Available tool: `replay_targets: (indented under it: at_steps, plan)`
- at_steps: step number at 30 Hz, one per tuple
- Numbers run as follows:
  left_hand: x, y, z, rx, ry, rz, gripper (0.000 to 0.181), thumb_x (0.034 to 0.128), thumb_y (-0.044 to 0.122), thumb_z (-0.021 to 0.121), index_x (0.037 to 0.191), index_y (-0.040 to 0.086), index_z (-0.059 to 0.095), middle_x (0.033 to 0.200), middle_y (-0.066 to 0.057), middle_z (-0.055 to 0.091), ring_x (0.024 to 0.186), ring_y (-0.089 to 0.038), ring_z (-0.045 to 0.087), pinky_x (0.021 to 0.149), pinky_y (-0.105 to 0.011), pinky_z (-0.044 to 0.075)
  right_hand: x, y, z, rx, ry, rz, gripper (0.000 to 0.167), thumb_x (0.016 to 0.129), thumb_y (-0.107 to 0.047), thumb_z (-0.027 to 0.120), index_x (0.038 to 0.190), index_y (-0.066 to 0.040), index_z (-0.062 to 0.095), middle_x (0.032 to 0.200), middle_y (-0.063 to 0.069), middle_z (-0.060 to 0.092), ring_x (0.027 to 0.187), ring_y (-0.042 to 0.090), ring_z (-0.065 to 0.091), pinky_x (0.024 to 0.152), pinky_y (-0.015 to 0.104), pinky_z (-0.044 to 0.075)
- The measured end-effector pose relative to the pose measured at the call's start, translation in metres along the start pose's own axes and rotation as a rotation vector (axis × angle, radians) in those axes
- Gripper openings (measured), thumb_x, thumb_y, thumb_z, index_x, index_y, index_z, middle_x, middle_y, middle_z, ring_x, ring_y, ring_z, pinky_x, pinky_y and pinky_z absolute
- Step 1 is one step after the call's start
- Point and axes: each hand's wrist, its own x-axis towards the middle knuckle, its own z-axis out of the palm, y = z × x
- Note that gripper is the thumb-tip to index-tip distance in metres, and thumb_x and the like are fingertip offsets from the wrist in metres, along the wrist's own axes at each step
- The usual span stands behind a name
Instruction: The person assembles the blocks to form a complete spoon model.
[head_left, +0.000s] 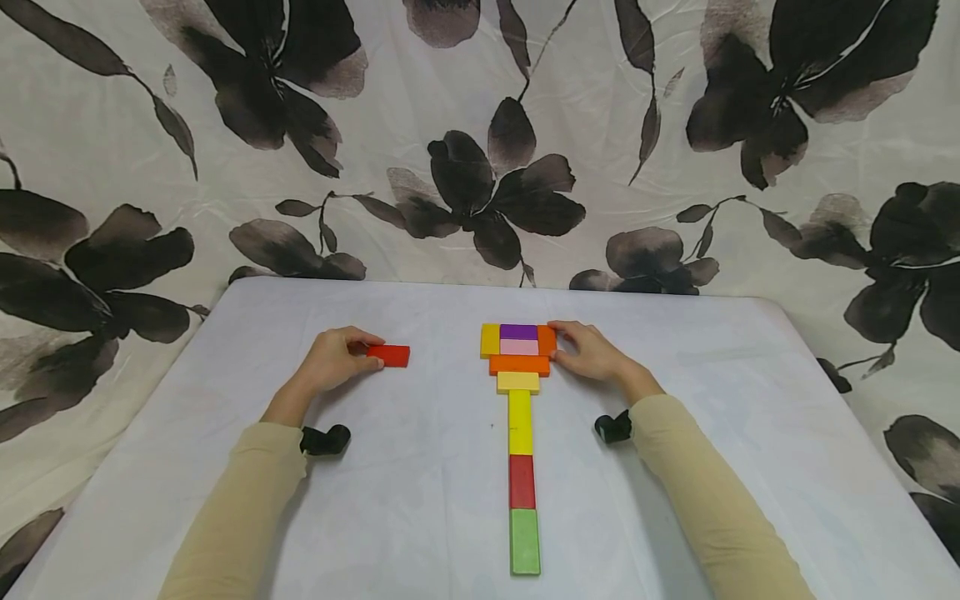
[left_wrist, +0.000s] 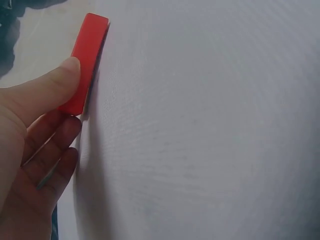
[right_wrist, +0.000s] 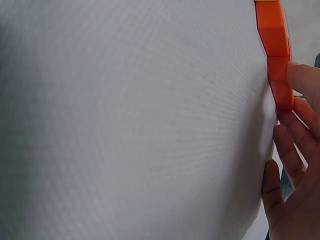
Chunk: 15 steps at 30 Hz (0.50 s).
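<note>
My left hand (head_left: 337, 358) pinches a red block (head_left: 394, 357) between thumb and fingers, left of the block figure. In the left wrist view, the thumb lies on the face of the red block (left_wrist: 93, 40). My right hand (head_left: 592, 354) pinches an upright orange block (head_left: 547, 336) by its ends, at the figure's top right. Beside it sit a purple block (head_left: 518, 332), a pink block (head_left: 518, 347) and a yellow block (head_left: 490, 341). A lying orange block (head_left: 519, 365) runs just below, and the right wrist view shows the thumb against the upright orange block (right_wrist: 281, 95).
Under the lying orange block, a light yellow block (head_left: 517, 382) tops a column of bright yellow (head_left: 520, 422), dark red (head_left: 522, 482) and green (head_left: 525, 542) blocks. The white table (head_left: 420, 500) ends at a flowered cloth (head_left: 480, 108) behind. Black wrist cameras (head_left: 326, 440) hang by both sleeves.
</note>
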Motion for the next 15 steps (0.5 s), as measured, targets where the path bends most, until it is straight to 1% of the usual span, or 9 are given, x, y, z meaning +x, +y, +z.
replay_targets:
  at_steps: [4, 10, 15]
  plan:
    - [0.001, 0.004, 0.0, 0.003, 0.019, 0.02, 0.033, 0.078, 0.019, 0.073, 0.11, 0.01, 0.067, 0.106, -0.012, 0.062, 0.094, -0.027, 0.051, 0.08, -0.036, 0.042, -0.001, -0.001, 0.0, 0.002, -0.003, 0.002, 0.057, 0.09, -0.024, 0.056, 0.141, -0.009, 0.035, 0.138, 0.014, 0.042, 0.124, 0.031, 0.038, 0.107, 0.047, 0.029]
    - [0.005, 0.018, 0.001, -0.017, 0.029, 0.024, 0.031, 0.0794, 0.016, 0.07, 0.11, 0.01, 0.067, 0.109, -0.011, 0.062, 0.099, -0.028, 0.051, 0.086, -0.042, 0.043, -0.001, -0.001, 0.0, 0.006, -0.002, 0.002, 0.057, 0.09, -0.024, 0.056, 0.141, -0.01, 0.035, 0.139, 0.014, 0.042, 0.124, 0.031, 0.038, 0.107, 0.047, 0.029]
    - [0.012, 0.028, 0.006, -0.032, 0.039, 0.039, 0.031, 0.0794, 0.015, 0.071, 0.11, 0.01, 0.067, 0.109, -0.01, 0.062, 0.101, -0.028, 0.052, 0.088, -0.042, 0.044, 0.0, -0.001, 0.0, 0.006, 0.003, -0.01, 0.056, 0.09, -0.024, 0.056, 0.14, -0.009, 0.036, 0.138, 0.014, 0.043, 0.124, 0.031, 0.039, 0.107, 0.047, 0.029]
